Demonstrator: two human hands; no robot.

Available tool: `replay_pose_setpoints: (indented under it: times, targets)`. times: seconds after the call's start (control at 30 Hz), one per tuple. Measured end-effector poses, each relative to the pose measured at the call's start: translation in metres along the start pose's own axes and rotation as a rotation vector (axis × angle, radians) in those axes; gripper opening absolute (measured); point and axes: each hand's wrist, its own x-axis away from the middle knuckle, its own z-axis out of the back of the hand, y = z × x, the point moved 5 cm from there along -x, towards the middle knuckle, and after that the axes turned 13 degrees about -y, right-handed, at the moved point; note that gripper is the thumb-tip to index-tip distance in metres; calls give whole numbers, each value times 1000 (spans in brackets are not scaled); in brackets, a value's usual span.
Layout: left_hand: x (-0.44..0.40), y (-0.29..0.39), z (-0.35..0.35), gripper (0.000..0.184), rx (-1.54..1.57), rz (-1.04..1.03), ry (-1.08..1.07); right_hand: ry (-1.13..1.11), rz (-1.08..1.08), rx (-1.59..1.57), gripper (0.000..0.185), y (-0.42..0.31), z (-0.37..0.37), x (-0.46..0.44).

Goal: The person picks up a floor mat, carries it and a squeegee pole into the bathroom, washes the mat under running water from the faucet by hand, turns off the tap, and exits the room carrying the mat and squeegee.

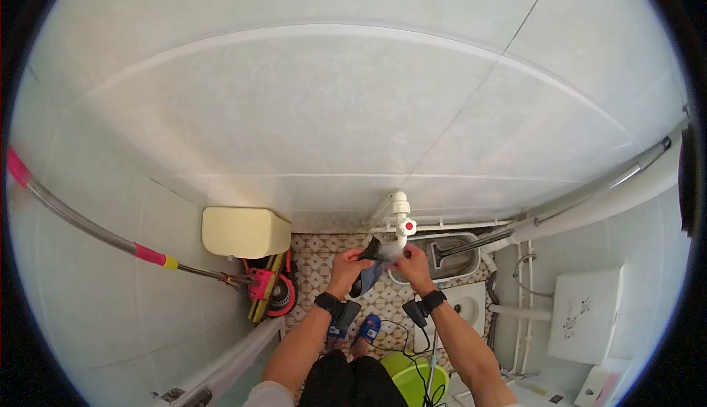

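1. Head view: grey basin (460, 263), R of tap (406, 227), prob. sited for drips.
2. L hand (346, 269), below-L of tap: fingers pinched on dark item (373, 249), prob. keeping it nr outlet.
3. R hand (414, 266), just below tap: fingers bent, grip can't tell.

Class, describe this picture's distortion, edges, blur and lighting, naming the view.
Head view: wide-angle distortion bows the long white wall trim; black corners and a bluish fringe frame the scene; a whitish patch between the bare left hand and right hand looks smeared, cause unclear; the pale grey-green wall looks softly lit, without hard shadows.
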Motion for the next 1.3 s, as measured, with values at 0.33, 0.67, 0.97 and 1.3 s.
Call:
replay_pose_setpoints:
  times: [0.33,0.67,0.97,1.3]
  targets:
    - [-13,-23,-18,53,-675,-249,-305,173,13,-984,5,21,22,16]
    - [-14,-13,-20,26,-1135,-397,52,88,-44,-643,8,-23,14,39]
    - [0,-23,-39,67,-727,11,-266,-38,32,408,18,-39,-10,30]
    - [14,2,-21,23,-924,-280,-10,-75,182,706,47,-15,-14,26]
